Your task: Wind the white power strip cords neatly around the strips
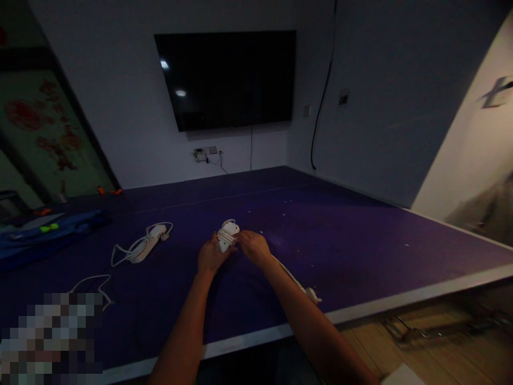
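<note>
A white power strip is held above the purple table by the left hand, its fingers curled around the body. Several turns of cord are wrapped around its middle, and the cord is pinched at its side by the right hand. Should that pinch be relaxed, the turns could be loosened and shed over the strip's end. Beyond the right wrist, the cord is trailed to a plug lying near the table's pale edge; by a sharp tug it could be flicked over. Farther left, a second power strip is surrounded by loose loops, in which a swinging cord might be snagged.
</note>
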Demonstrator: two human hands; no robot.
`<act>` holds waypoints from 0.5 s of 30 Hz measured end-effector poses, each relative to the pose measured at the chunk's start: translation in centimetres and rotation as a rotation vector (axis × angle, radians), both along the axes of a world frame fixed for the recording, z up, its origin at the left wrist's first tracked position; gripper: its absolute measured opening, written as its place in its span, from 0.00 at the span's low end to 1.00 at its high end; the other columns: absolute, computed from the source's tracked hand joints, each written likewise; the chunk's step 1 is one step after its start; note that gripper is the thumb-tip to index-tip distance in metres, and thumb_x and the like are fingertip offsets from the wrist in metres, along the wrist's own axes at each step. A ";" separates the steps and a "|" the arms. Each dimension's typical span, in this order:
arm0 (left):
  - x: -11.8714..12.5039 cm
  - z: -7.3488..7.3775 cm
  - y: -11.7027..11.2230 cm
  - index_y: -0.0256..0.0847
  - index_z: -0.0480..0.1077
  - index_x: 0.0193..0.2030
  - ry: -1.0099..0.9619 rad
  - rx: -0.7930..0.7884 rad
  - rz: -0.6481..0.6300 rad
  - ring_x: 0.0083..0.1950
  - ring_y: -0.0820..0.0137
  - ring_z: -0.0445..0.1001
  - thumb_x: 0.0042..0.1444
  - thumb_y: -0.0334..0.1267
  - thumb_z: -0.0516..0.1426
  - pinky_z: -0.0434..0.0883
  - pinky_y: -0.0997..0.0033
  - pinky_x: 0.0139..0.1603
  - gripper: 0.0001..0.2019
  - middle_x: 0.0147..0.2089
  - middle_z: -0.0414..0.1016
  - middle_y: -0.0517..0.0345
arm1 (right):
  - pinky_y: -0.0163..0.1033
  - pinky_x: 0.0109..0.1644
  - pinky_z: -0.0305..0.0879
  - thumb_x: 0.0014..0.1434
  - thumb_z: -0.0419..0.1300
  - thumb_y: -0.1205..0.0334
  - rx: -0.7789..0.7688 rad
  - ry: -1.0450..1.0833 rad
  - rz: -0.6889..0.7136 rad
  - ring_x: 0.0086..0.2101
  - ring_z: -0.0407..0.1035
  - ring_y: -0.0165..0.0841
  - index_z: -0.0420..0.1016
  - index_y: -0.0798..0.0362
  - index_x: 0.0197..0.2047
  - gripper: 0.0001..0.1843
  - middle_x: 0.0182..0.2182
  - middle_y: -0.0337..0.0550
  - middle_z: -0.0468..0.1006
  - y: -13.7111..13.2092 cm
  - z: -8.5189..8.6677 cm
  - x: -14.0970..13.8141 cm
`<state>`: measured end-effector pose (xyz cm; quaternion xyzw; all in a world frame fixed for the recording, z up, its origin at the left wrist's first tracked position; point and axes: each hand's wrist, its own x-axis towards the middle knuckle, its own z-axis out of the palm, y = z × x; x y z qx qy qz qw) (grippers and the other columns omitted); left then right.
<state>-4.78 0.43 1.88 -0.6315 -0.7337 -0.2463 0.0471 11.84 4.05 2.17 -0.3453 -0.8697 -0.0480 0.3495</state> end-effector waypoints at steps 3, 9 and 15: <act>0.1 0.0 0.0 0.31 0.57 0.61 -0.001 -0.046 -0.079 0.50 0.56 0.74 0.44 0.63 0.58 0.67 0.69 0.45 0.45 0.49 0.75 0.37 | 0.35 0.40 0.64 0.61 0.53 0.65 0.067 0.042 -0.021 0.37 0.71 0.33 0.75 0.52 0.42 0.10 0.38 0.47 0.78 -0.1 0.0 0.3; 0.4 0.2 -0.3 0.34 0.61 0.57 -0.008 -0.083 -0.045 0.45 0.57 0.77 0.50 0.61 0.54 0.68 0.69 0.39 0.36 0.43 0.77 0.40 | 0.35 0.38 0.62 0.60 0.56 0.56 0.066 0.111 -0.110 0.35 0.72 0.34 0.76 0.52 0.41 0.11 0.36 0.46 0.78 -0.4 0.5 0.6; -0.5 0.6 -0.5 0.33 0.66 0.52 -0.061 -0.013 0.164 0.42 0.55 0.77 0.52 0.64 0.48 0.68 0.67 0.36 0.35 0.39 0.78 0.39 | 0.33 0.35 0.62 0.59 0.58 0.56 -0.123 0.112 -0.042 0.35 0.74 0.34 0.77 0.47 0.42 0.10 0.36 0.41 0.80 -0.2 1.1 0.7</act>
